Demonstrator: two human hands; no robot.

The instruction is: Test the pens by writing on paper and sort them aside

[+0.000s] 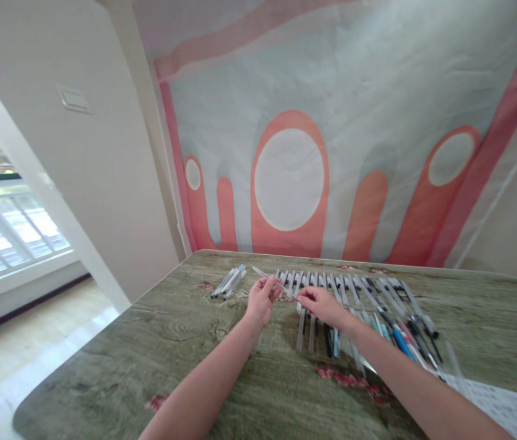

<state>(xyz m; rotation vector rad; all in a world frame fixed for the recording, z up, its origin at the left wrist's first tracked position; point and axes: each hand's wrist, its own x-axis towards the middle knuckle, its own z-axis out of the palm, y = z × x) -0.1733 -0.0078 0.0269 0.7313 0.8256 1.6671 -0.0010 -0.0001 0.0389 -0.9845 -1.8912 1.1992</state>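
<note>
A thin, clear pen barrel [259, 271] slants over the table between my two hands. My left hand [262, 299] pinches it around the middle, with one end sticking out past the fingertips at the upper left. My right hand [321, 304] has its thumb and finger closed at the lower right end, on a thin part too small to make out. Just behind both hands lies a long row of clear pen barrels [343, 292] with dark pieces by them. Below my right hand are more barrels and dark pens [329, 340], partly covered by my right forearm.
A small bundle of whitish pens [230, 282] lies to the left on the wood-patterned table [157, 342]. Mixed coloured pens [403, 342] lie at the right, near a printed white sheet [506, 403]. The patterned wall covering [290, 241] stands behind the table's far edge.
</note>
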